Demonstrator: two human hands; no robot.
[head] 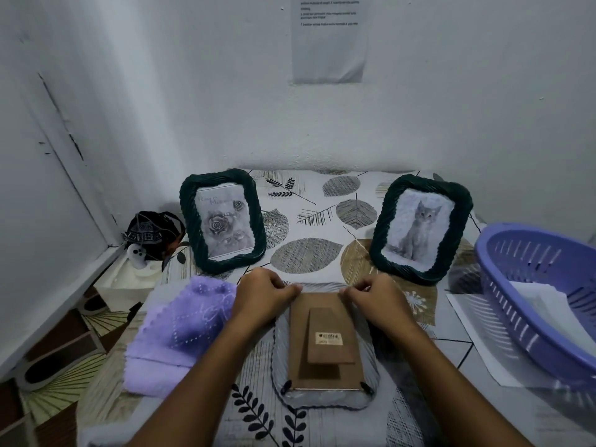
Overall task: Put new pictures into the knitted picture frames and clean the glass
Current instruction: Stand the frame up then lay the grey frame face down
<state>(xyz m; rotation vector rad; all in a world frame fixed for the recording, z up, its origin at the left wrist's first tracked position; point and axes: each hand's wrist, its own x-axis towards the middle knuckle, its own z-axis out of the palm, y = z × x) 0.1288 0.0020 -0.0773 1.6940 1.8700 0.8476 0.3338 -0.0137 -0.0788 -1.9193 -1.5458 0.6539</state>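
A grey knitted picture frame (369, 375) lies face down in front of me, its brown backing board (322, 375) and stand facing up. My left hand (263, 293) and my right hand (375, 296) sit at the board's far corners, fingers curled and pinching at its top edge. Two dark green knitted frames stand upright behind: one with a rose picture (222, 221) at the left, one with a cat picture (419, 227) at the right. A folded purple cloth (180, 330) lies left of the lying frame.
A purple plastic basket (529, 285) holding white sheets stands at the right, on a sheet of paper (477, 337). A dark pouch (150, 233) and a small white figure sit at the left by the wall. A leaf-patterned cloth (322, 204) covers the table.
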